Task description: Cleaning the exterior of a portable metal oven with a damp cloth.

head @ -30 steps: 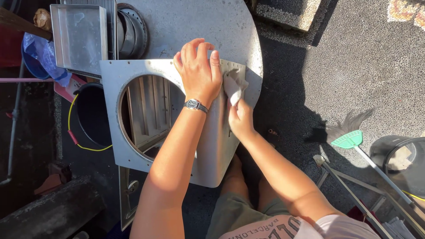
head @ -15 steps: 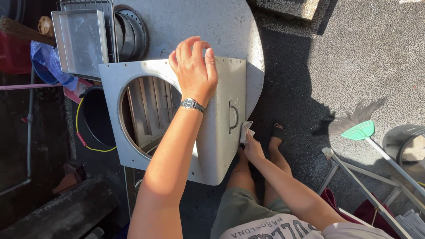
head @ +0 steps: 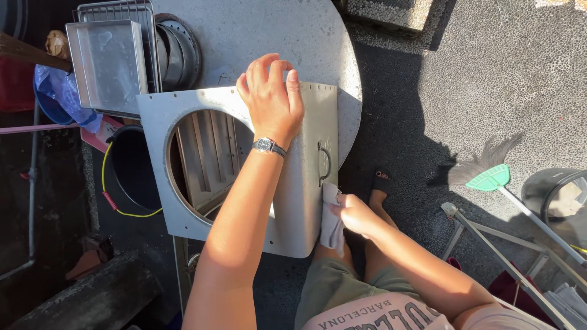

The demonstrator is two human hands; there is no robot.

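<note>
Metal box (head: 306, 183): left hand (head: 272, 101) still pressed flat on top. Right hand (head: 354, 215), clutching cloth (head: 331, 223), now wipes lower on the side, below the handle (head: 324, 162).

left hand (head: 272, 101): arm extended, palm down, fingers curled over an edge | right hand (head: 358, 215): low, fingers closed in a grip

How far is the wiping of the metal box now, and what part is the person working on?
Done: cannot be judged; the metal box shows no clear line between clean and dirty areas. In hand: the left hand steadies the box's top edge while the right hand presses a grey cloth on the lower corner of the side panel, below the handle. Left: the slats inside the round opening are not being touched.
</note>
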